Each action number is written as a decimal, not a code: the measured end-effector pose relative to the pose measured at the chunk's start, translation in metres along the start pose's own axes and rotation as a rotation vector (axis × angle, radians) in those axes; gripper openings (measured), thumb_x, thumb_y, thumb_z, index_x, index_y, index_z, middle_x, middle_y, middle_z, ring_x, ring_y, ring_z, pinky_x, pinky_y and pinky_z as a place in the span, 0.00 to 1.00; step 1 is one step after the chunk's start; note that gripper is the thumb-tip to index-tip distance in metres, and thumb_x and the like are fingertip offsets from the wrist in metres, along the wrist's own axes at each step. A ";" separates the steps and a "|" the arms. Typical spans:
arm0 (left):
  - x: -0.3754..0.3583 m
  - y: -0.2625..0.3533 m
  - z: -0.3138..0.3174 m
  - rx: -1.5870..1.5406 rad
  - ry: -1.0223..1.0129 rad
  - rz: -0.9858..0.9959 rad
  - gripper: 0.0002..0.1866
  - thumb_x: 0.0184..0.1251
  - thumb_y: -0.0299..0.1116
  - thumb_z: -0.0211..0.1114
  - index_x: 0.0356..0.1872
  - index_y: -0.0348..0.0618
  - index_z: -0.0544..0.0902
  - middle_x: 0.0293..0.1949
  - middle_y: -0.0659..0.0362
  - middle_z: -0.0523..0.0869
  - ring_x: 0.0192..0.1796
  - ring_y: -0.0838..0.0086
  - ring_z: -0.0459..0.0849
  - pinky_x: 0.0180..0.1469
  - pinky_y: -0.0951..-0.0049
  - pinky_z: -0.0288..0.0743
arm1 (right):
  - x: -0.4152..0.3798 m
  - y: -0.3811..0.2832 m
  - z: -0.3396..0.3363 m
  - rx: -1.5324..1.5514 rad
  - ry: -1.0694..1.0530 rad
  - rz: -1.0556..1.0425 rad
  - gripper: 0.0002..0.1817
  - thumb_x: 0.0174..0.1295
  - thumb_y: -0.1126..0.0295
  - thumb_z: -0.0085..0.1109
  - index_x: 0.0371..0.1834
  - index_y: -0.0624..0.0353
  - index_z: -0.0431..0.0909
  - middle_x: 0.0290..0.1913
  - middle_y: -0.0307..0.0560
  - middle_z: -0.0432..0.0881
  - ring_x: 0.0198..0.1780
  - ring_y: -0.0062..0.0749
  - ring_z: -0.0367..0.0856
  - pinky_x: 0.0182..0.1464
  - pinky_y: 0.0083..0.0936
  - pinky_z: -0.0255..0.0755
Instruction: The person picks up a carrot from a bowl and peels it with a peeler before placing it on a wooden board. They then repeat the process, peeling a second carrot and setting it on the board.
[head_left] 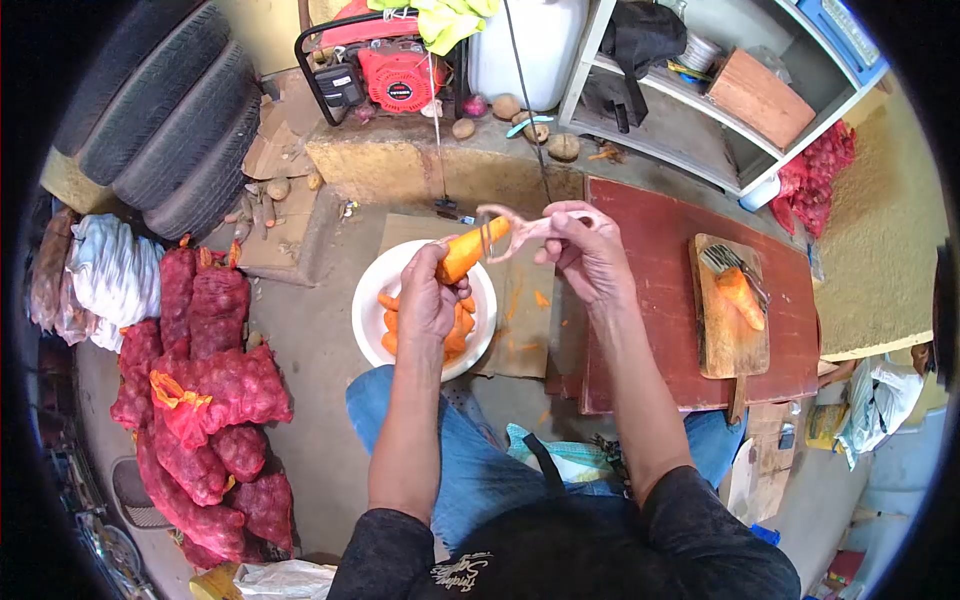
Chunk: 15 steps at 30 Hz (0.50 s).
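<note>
My left hand (431, 290) is closed round the thick end of a peeled orange carrot (464, 254), which points up to the right. In my right hand (590, 250) is a pale-handled vegetable peeler (522, 232), its blade end at the carrot's tip; whether the blade touches cannot be made out. Under my left hand stands a white basin (372, 300) with several orange carrots (459, 330) in it. To the right, a wooden cutting board (715, 345) carries another peeled carrot (740, 298) and a fork-like metal utensil (722, 260).
The board lies on a red table (650, 300). Red net sacks of onions (225, 390) and stacked tires (190, 130) stand at left. A red generator (398, 80) is on the raised ledge (400, 165), with a shelf unit (680, 120) at back right. Orange peelings lie on cardboard (515, 345).
</note>
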<state>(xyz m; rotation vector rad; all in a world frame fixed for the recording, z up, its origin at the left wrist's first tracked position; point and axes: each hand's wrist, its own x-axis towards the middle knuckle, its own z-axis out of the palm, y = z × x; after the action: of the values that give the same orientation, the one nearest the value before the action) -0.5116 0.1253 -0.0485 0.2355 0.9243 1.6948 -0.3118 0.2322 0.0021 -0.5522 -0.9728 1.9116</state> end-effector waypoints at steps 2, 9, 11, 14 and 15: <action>-0.005 0.001 0.001 -0.001 -0.004 0.005 0.16 0.72 0.37 0.59 0.51 0.34 0.80 0.33 0.55 0.83 0.24 0.73 0.76 0.24 0.73 0.71 | 0.004 0.008 0.008 -0.024 0.008 0.028 0.11 0.65 0.71 0.68 0.45 0.68 0.81 0.33 0.47 0.86 0.28 0.24 0.83 0.29 0.30 0.87; -0.011 0.013 -0.015 -0.110 0.004 0.032 0.16 0.72 0.39 0.57 0.49 0.36 0.81 0.32 0.53 0.84 0.23 0.75 0.76 0.22 0.75 0.68 | 0.046 0.012 -0.070 -0.125 0.108 -0.038 0.11 0.67 0.71 0.65 0.45 0.69 0.80 0.31 0.50 0.87 0.23 0.21 0.81 0.22 0.20 0.80; -0.011 0.017 -0.021 -0.147 0.033 0.049 0.16 0.72 0.39 0.57 0.48 0.36 0.82 0.32 0.53 0.84 0.23 0.75 0.75 0.22 0.75 0.67 | 0.050 0.008 -0.087 -0.197 0.170 -0.042 0.12 0.68 0.70 0.65 0.46 0.69 0.80 0.31 0.52 0.87 0.23 0.23 0.83 0.23 0.22 0.82; -0.006 0.012 -0.020 -0.096 0.088 0.039 0.16 0.72 0.39 0.57 0.48 0.35 0.81 0.30 0.53 0.84 0.22 0.75 0.74 0.22 0.76 0.67 | 0.037 0.003 -0.048 -0.199 0.125 0.027 0.13 0.68 0.69 0.65 0.46 0.69 0.79 0.33 0.52 0.87 0.24 0.26 0.85 0.24 0.24 0.83; -0.005 0.012 -0.019 -0.075 0.094 0.028 0.16 0.72 0.39 0.57 0.47 0.35 0.81 0.30 0.53 0.84 0.22 0.75 0.74 0.22 0.76 0.66 | 0.035 0.006 -0.037 -0.174 0.068 0.035 0.13 0.68 0.69 0.65 0.46 0.69 0.79 0.33 0.52 0.87 0.24 0.27 0.85 0.25 0.25 0.84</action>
<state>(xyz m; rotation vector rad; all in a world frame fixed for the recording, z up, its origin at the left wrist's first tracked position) -0.5298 0.1116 -0.0518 0.1198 0.9285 1.7754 -0.3066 0.2763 -0.0244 -0.7353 -1.0984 1.8373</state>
